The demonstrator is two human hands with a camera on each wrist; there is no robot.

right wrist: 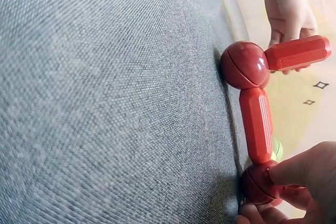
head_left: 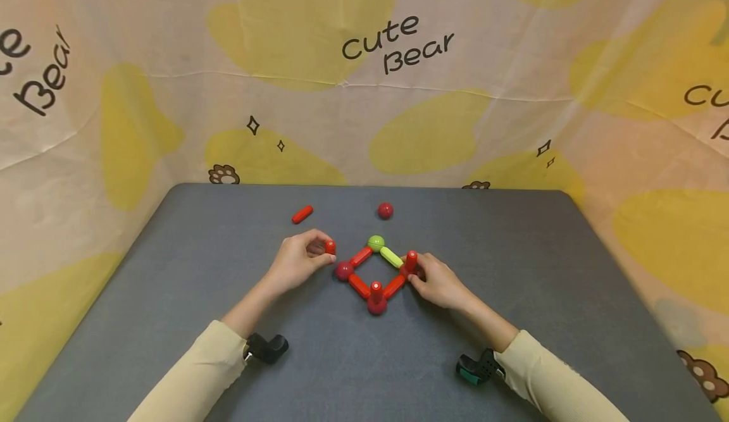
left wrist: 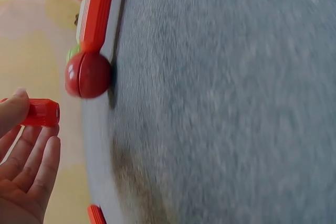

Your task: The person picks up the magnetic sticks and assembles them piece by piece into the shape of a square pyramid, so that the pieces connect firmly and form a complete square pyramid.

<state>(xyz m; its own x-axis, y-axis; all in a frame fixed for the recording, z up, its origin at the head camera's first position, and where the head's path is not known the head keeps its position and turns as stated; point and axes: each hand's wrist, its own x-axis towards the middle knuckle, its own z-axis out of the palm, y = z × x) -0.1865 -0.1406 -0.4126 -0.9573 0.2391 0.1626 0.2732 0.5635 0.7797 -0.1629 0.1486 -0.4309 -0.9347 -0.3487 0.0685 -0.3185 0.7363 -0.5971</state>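
A square frame of sticks and balls lies on the grey table. Its corners are a green ball at the back, a red ball on the left, another red ball in front and a third red ball on the right. Red sticks form three sides, a lime stick the fourth. Upright red sticks stand on the front and right balls. My left hand pinches a separate red stick just left of the frame. With thumb and fingers, my right hand holds the right red ball.
Behind the frame lie a loose red stick and a loose red ball. A printed cloth hangs around the back and sides of the grey table. Both wrists carry black devices.
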